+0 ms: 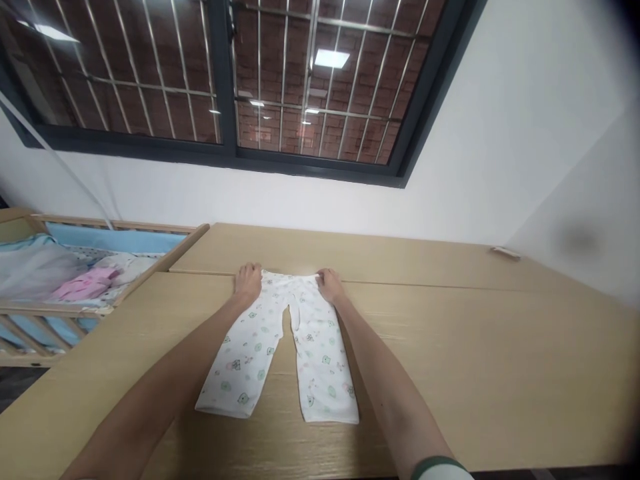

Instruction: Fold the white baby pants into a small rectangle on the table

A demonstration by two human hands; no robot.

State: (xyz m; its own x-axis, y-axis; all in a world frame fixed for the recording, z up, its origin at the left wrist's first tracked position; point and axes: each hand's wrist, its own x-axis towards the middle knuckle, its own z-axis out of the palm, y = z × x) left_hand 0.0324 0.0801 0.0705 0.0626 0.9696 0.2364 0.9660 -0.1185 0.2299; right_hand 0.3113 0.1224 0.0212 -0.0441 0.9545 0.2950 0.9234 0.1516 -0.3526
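A small pair of white pants with green and grey prints lies flat on the wooden tabletop, waistband away from me and legs spread toward me. My left hand grips the far left corner of the waistband, fingers curled over it. At the opposite corner, my right hand has its fingers closed on the waistband edge. Both forearms reach along the outer sides of the pants, the left one covering part of the left leg's edge.
On the left stands a wooden crib with blue padding, a pink cloth and white netting inside. A barred window is in the white wall behind. A small flat pale object lies at the table's far right. A seam crosses the tabletop.
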